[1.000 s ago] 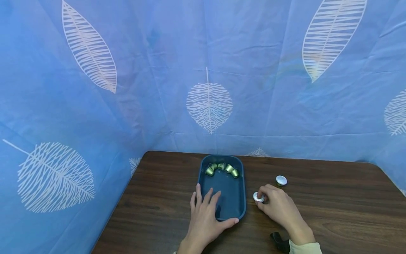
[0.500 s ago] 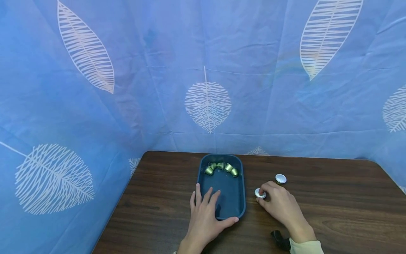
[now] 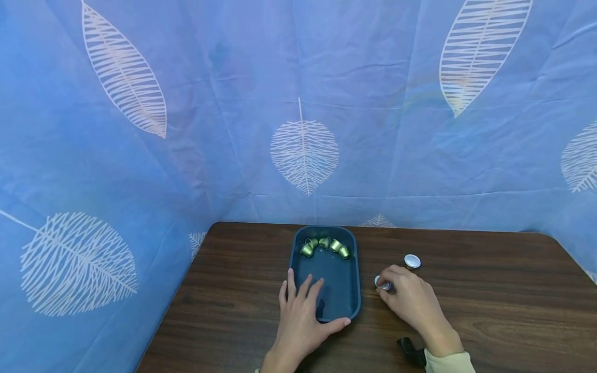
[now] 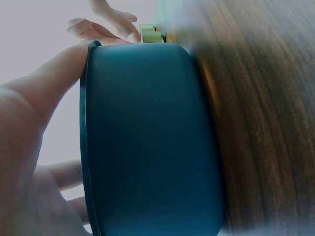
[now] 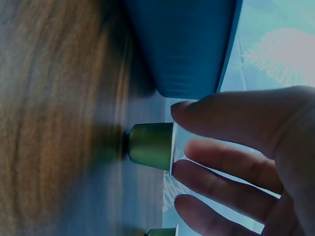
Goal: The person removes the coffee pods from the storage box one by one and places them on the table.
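A dark blue tray (image 3: 358, 282) stands on the wooden table, with several green coffee capsules (image 3: 344, 252) at its far end. My left hand (image 3: 300, 324) lies over the tray's near left part, fingers spread and fairly straight; in the left wrist view its thumb (image 4: 59, 73) rests on the rim. To the tray's right, my right hand (image 3: 410, 298) has thumb and fingertips around the foil rim of a green coffee capsule (image 5: 151, 145), which stands upright, narrow end down, on the table. From the head, the fingers hide part of its silver lid.
Another silver-lidded capsule (image 3: 412, 261) stands just beyond the right hand. A black device (image 3: 411, 352) sits at the right wrist beside the pale sleeve (image 3: 450, 362). A blue leaf-print cloth (image 3: 364, 155) hangs behind the table's far edge.
The right hand and the capsule at its fingertips have shifted slightly away from me. Its index finger now covers more of the foil lid. The left hand stays on the tray.
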Demonstrator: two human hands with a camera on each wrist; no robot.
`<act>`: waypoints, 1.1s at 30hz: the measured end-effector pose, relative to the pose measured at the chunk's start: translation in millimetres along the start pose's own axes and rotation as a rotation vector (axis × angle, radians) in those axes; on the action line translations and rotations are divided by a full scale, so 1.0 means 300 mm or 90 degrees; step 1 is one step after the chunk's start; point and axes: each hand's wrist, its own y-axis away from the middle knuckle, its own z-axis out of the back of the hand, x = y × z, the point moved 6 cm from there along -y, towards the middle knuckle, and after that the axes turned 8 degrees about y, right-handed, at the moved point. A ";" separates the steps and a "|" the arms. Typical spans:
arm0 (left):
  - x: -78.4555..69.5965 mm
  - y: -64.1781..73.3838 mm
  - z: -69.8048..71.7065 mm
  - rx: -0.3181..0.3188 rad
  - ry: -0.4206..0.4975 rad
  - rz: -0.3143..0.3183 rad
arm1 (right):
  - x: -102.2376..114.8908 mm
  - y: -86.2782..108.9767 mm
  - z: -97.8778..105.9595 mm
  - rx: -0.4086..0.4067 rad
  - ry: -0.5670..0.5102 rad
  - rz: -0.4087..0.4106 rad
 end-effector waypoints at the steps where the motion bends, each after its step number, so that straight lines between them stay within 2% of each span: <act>1: 0.000 0.000 0.000 0.001 0.002 0.002 | -0.001 0.001 -0.003 -0.001 0.001 0.001; 11: -0.006 -0.004 0.000 -0.004 -0.012 -0.001 | -0.017 -0.007 -0.016 -0.022 0.009 0.000; 24: -0.010 -0.003 0.003 -0.013 -0.029 -0.005 | -0.032 -0.027 -0.027 -0.080 0.012 0.005; 33: -0.010 -0.002 0.000 -0.013 -0.009 -0.003 | -0.060 -0.046 -0.044 -0.115 -0.010 0.001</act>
